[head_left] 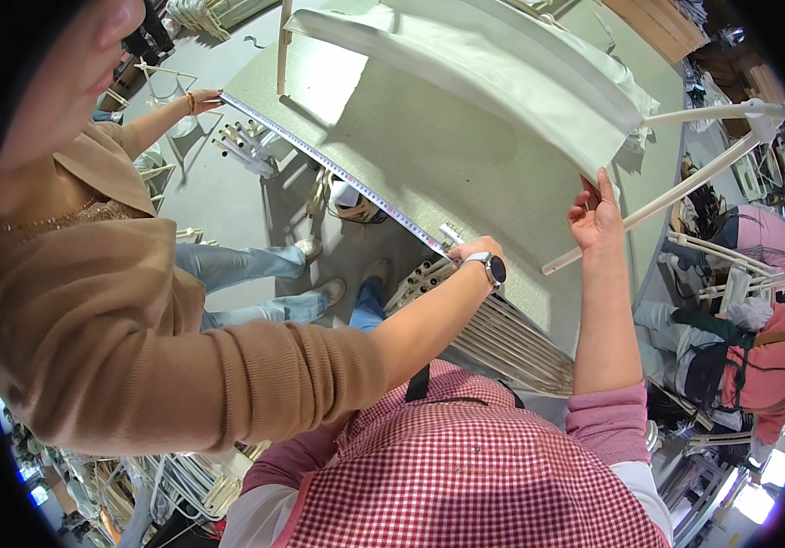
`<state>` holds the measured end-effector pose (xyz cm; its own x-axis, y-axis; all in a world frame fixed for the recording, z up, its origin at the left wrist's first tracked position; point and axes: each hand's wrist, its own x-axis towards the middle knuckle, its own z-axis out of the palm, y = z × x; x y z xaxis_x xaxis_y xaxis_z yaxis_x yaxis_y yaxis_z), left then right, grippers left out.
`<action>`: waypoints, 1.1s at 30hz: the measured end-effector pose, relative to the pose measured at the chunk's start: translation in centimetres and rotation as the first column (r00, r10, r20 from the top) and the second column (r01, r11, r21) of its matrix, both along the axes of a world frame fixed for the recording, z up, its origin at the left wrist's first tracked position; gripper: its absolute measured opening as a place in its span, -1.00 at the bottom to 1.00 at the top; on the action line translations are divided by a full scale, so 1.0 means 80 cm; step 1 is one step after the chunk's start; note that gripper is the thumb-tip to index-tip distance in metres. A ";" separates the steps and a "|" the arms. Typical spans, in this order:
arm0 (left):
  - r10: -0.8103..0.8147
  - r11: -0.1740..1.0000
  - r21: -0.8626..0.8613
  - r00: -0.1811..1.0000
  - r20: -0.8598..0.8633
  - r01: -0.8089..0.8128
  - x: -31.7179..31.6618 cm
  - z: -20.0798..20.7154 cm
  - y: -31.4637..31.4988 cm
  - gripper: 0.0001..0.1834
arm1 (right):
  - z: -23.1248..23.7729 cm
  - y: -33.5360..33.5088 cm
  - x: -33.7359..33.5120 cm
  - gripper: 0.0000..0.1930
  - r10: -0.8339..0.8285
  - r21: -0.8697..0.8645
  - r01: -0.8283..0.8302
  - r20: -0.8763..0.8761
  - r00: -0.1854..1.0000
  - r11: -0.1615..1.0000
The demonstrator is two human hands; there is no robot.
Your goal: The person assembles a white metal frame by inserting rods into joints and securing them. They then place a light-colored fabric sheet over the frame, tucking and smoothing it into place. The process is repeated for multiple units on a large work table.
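My right hand [598, 217] is raised at the near right corner of a white fabric panel [493, 87], its fingers closed at the fabric's edge. The panel stands over a pale green table [429, 164], with white tubes [667, 199] joined at its right end and another leg at its left. My left hand is out of sight; only part of that sleeve shows under a co-worker's brown sleeve. Along the table's near edge the co-worker stretches a tape measure [338, 172], one hand [205, 100] at its far left end and the other, watch-wearing hand [479, 251] near the middle.
Bundled metal tubes [511, 340] stand against the table's near side, close to my apron. More tubes [244, 146] stand beyond the co-worker's legs. At the right are people in pink and red tops [767, 356] among pale frames. A wooden board [653, 26] lies at the far right.
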<state>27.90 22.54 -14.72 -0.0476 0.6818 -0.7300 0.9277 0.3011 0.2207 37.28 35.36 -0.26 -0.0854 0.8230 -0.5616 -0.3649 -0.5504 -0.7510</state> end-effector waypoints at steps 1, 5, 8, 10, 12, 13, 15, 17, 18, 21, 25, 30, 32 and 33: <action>0.008 1.000 0.011 1.000 0.007 -0.008 -0.001 0.000 -0.002 -0.71 | 0.000 0.000 0.000 -0.70 -0.001 0.002 0.001 -0.001 1.000 1.000; 0.031 0.999 0.030 0.999 0.025 -0.031 -0.004 0.002 -0.008 -0.71 | 0.001 0.001 0.000 -0.70 -0.003 -0.007 0.004 0.006 1.000 1.000; 0.053 0.997 0.055 0.997 0.047 -0.055 -0.007 0.009 -0.011 -0.72 | 0.001 0.000 0.000 -0.71 -0.007 -0.016 0.008 0.004 1.000 1.000; 0.090 0.991 0.091 0.992 0.094 -0.099 -0.011 0.014 -0.028 -0.72 | 0.000 0.001 0.000 -0.71 -0.015 -0.031 0.015 0.017 1.000 0.999; 0.148 0.975 0.143 0.975 0.168 -0.173 -0.017 0.015 -0.063 -0.72 | -0.001 0.001 0.000 -0.71 -0.013 -0.033 0.013 -0.004 1.000 0.999; 0.202 0.957 0.159 0.952 0.229 -0.241 -0.021 0.013 -0.097 -0.72 | -0.002 0.001 0.001 -0.71 -0.022 -0.037 0.021 -0.007 1.000 0.999; 0.322 0.913 0.143 0.889 0.325 -0.383 -0.029 0.002 -0.174 -0.72 | -0.002 0.001 0.001 -0.71 -0.028 -0.031 0.028 -0.008 1.000 0.999; 0.478 0.833 0.079 0.786 0.393 -0.547 -0.035 -0.019 -0.255 -0.72 | -0.003 0.000 0.002 -0.72 -0.026 -0.027 0.025 -0.015 1.000 0.999; 0.554 0.780 0.040 0.719 0.420 -0.624 -0.036 -0.032 -0.291 -0.72 | -0.003 0.000 0.002 -0.72 -0.023 -0.026 0.023 -0.023 0.999 0.999; 0.692 0.634 -0.030 0.550 0.467 -0.773 -0.034 -0.072 -0.367 -0.72 | -0.005 -0.003 0.003 -0.72 -0.038 -0.025 0.038 -0.034 0.999 0.999; 0.749 0.520 -0.058 0.422 0.510 -0.852 -0.029 -0.092 -0.426 -0.71 | -0.006 -0.004 0.004 -0.71 -0.041 -0.017 0.040 -0.014 0.999 0.999; 0.784 0.397 -0.079 0.293 0.548 -0.914 -0.022 -0.075 -0.443 -0.71 | -0.006 0.000 0.002 -0.70 -0.041 -0.024 0.041 -0.028 0.999 0.999; 0.795 0.401 0.012 0.354 0.492 -0.916 -0.022 -0.068 -0.440 -0.72 | -0.006 0.001 0.003 -0.70 -0.025 -0.026 0.025 -0.033 0.999 0.999; 0.805 0.410 0.060 0.392 0.445 -0.910 -0.023 -0.065 -0.440 -0.69 | -0.007 0.001 0.003 -0.70 -0.039 -0.048 0.039 -0.010 0.999 0.998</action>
